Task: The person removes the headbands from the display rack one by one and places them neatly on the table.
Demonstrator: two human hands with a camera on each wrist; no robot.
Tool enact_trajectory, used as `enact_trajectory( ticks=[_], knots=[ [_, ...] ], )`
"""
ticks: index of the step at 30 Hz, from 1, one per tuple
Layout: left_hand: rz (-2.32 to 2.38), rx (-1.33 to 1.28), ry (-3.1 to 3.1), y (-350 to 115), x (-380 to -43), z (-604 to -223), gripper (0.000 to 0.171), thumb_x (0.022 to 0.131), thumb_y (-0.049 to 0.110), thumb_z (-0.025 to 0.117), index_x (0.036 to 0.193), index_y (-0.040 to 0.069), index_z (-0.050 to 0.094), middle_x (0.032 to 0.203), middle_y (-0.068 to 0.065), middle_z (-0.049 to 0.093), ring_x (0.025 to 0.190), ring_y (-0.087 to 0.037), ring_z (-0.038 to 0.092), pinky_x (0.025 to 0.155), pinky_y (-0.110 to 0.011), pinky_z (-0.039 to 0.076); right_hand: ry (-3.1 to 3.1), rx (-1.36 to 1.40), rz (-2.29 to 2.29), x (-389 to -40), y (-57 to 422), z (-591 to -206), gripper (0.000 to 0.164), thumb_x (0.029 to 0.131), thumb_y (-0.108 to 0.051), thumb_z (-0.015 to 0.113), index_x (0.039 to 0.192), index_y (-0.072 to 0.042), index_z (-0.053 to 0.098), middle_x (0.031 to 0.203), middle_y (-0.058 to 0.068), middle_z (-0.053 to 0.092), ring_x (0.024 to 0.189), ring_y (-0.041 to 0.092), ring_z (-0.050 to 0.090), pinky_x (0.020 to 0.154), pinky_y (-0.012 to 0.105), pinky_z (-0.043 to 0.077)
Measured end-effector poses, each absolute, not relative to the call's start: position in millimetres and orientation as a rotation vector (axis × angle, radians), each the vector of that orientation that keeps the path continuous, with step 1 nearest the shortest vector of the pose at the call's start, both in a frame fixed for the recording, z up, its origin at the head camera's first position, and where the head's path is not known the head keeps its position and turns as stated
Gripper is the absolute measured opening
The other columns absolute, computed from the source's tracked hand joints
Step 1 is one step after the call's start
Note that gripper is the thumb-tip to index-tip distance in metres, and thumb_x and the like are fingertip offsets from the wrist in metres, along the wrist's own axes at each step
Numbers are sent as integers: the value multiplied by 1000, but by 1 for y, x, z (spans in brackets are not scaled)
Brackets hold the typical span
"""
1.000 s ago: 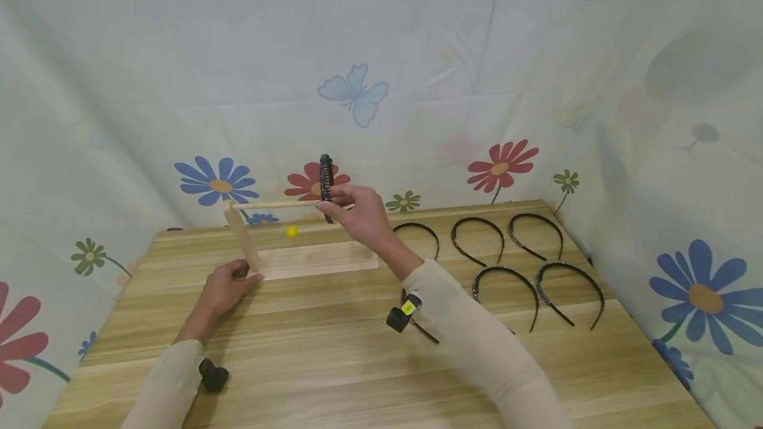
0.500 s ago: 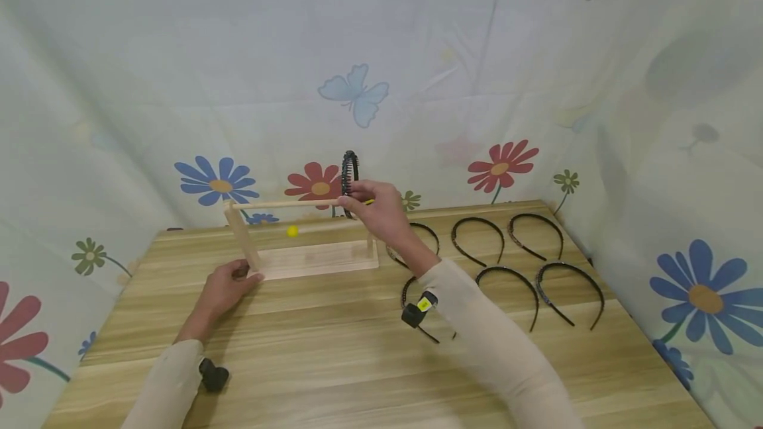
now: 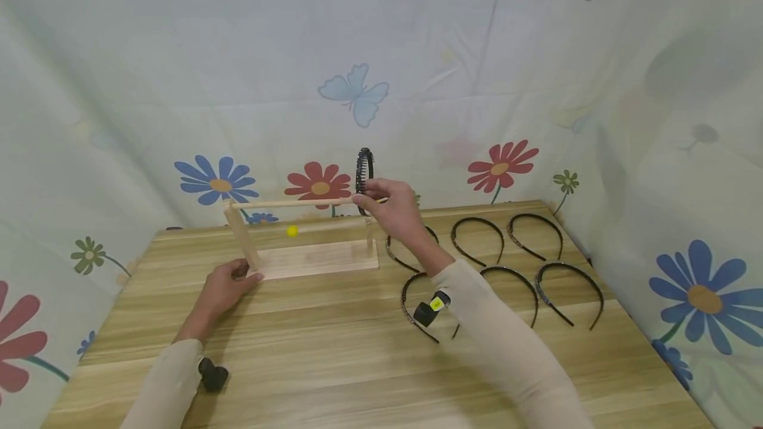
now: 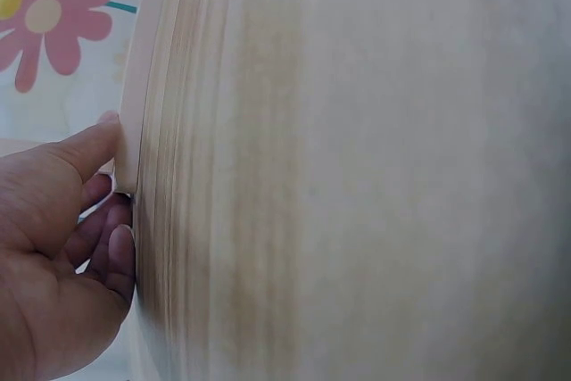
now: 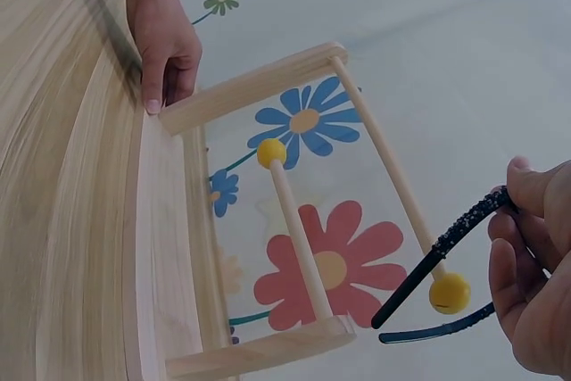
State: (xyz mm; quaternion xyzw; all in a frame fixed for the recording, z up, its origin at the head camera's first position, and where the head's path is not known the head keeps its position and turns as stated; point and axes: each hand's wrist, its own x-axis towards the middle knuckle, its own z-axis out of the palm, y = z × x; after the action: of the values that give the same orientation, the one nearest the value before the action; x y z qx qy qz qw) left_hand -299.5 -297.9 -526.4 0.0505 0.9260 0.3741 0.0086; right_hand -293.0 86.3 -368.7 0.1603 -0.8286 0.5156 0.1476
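Observation:
A wooden rack (image 3: 322,260) with a flat base, two uprights and two rods stands on the table. My left hand (image 3: 223,290) pinches the left end of its base; in the left wrist view the thumb lies along the board's edge (image 4: 138,104). My right hand (image 3: 393,210) holds a black headband (image 3: 361,167) with studded trim and inner teeth, upright near the right end of the upper rod (image 3: 292,204). In the right wrist view, the headband's two ends (image 5: 401,301) reach past either side of that rod's yellow ball (image 5: 450,294). Contact with the rod cannot be told.
Several black headbands (image 3: 477,219) lie in two rows on the right of the wood-grain table (image 3: 310,363), some partly behind my right arm. A second yellow ball (image 3: 292,231) tips the lower rod. A flower-printed cloth (image 3: 417,38) hangs behind.
My right hand has moved rightward with the headband, from about the upper rod's middle towards its right end. The left hand and the rack stay in place.

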Motion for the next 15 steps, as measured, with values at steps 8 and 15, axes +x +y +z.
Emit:
enact_trajectory(
  ticks=[8, 15],
  knots=[
    [1155, 156, 2904, -299, -300, -526, 64, 100, 30, 69, 143, -12, 49, 140, -33, 55, 129, -49, 54, 107, -63, 44, -2379, 464, 1468, -288, 94, -369, 41, 93, -28, 77, 126, -4, 72, 107, 12, 77, 99, 23, 72, 73, 33, 61],
    [1158, 157, 2900, -299, -302, -528, 66, 100, 34, 69, 143, -11, 49, 141, -33, 55, 130, -49, 54, 107, -63, 44, -2324, 496, 1496, -282, 99, -373, 38, 93, -28, 79, 122, -4, 74, 101, 10, 78, 90, 21, 73, 67, 30, 57]
  ],
)
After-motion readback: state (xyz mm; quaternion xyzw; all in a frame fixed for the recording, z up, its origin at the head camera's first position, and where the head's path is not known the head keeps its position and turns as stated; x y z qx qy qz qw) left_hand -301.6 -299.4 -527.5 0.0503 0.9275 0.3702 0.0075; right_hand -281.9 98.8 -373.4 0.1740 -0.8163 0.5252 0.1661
